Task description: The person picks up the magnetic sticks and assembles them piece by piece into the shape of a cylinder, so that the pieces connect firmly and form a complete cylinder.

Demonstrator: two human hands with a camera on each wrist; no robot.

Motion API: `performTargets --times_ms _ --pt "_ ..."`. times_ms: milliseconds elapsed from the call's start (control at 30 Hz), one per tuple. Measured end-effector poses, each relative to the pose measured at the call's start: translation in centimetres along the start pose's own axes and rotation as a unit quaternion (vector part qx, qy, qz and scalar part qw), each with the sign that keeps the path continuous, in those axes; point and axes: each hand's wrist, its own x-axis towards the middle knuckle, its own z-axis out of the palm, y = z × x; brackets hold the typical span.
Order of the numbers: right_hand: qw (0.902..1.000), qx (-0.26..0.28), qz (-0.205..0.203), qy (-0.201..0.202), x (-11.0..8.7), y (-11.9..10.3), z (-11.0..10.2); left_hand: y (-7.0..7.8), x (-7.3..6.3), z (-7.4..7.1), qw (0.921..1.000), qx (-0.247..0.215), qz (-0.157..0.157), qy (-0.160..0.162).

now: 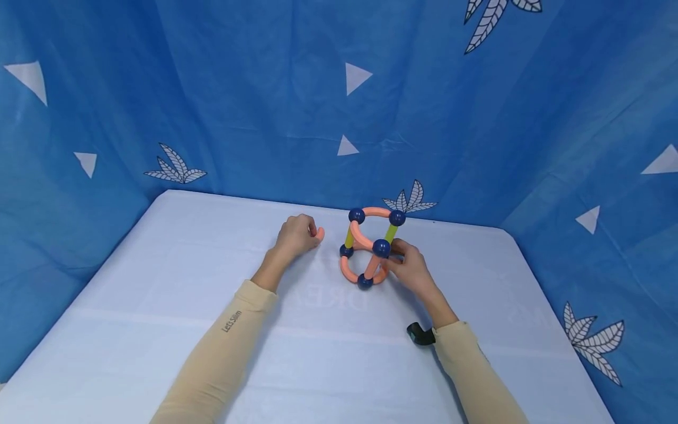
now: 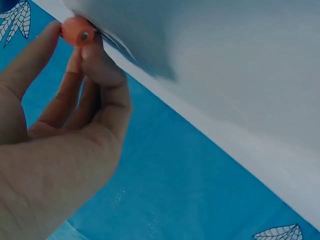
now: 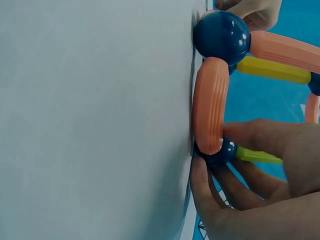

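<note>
In the head view, a frame of magnetic sticks and balls stands on the white table, with navy balls (image 1: pixel 356 216) at its corners. Curved orange sticks (image 1: pixel 376 211) form its top and bottom rings, and yellow-green rods (image 1: pixel 392 233) and a straight orange rod (image 1: pixel 373 267) join them. My right hand (image 1: pixel 413 270) grips the frame at its lower right, thumb and fingers around a low ball (image 3: pixel 220 152). Left of the frame, my left hand (image 1: pixel 295 237) pinches a loose curved orange stick (image 1: pixel 320 234) between thumb and fingers. A metal dot shows on that stick's end (image 2: pixel 84 36).
The white table (image 1: pixel 159 330) carries faint lettering and ends at a back edge just behind the frame. Blue curtains (image 1: pixel 265 106) with white leaves and triangles surround it. A small black device (image 1: pixel 420 334) sits at my right wrist by the sleeve.
</note>
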Motion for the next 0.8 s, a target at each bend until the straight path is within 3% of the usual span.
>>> performTargets --times_ms 367,600,800 --pt "0.9982 -0.049 -0.032 -0.013 -0.6 -0.7 1.1 0.4 0.2 0.6 0.9990 -0.029 0.009 -0.032" --pt "0.9956 -0.078 -0.046 -0.022 -1.3 -2.4 2.8 0.1 0.2 0.8 0.9953 -0.075 0.017 -0.058" --pt "0.9914 -0.106 -0.053 -0.055 -1.5 -4.1 3.7 -0.2 -0.2 0.4 0.9938 -0.086 0.038 -0.060"
